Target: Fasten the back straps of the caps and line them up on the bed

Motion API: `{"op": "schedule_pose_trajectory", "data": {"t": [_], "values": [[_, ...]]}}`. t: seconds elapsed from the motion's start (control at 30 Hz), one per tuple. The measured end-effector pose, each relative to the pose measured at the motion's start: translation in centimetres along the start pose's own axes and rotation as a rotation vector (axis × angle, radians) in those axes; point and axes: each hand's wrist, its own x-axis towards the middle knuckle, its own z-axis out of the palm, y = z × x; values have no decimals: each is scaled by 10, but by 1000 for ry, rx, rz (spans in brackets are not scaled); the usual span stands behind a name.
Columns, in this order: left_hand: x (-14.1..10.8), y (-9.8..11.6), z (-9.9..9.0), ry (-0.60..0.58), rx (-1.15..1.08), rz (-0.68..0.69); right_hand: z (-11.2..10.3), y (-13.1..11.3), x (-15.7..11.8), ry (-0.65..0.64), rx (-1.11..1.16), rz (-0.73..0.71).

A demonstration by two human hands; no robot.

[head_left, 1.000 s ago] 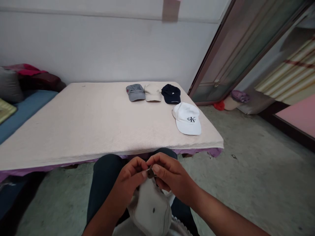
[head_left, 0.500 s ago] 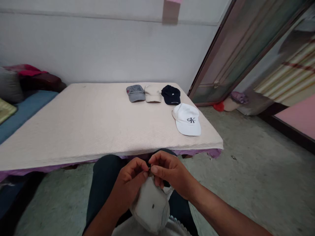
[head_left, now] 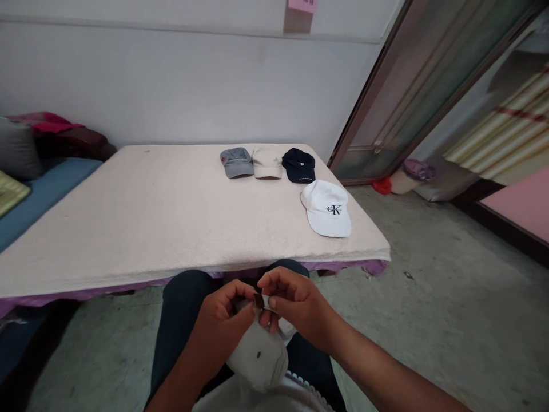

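Observation:
A pale grey cap (head_left: 258,356) hangs over my lap, below both hands. Its back strap is stretched between my fingers, with a small dark brown buckle (head_left: 259,301) showing on it. My left hand (head_left: 225,317) pinches the strap at the buckle's left side. From the right, my right hand (head_left: 295,300) grips the light strap between thumb and fingers. On the padded surface ahead, a white cap (head_left: 328,209) with black letters lies nearest. Behind it sit a navy cap (head_left: 299,166), a cream cap (head_left: 266,164) and a grey cap (head_left: 237,163) in a row.
The bed (head_left: 150,212) with a cream cover stretches in front of my knees, against the wall. At left, a blue mattress (head_left: 64,177) holds pillows and dark red bundles. A framed sliding door (head_left: 377,103) and a bin (head_left: 414,174) stand at right.
The strap and its brown buckle have turned into view between my fingers. The held cap has shifted slightly left and up. The caps on the bed have stayed put.

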Motion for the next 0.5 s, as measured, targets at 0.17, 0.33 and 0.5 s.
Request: {"op": "schedule_pose_trajectory", "data": {"t": [0.17, 0.33, 0.5], "values": [[0, -1, -4, -1, -37, 5, 3, 3, -2, 21, -80, -19], [0, -4, -2, -22, -100, -12, 6, 3, -4, 13, -135, -46], [1, -5, 0, -32, -95, 9, 10, -2, -6, -6, -124, -28]]}}
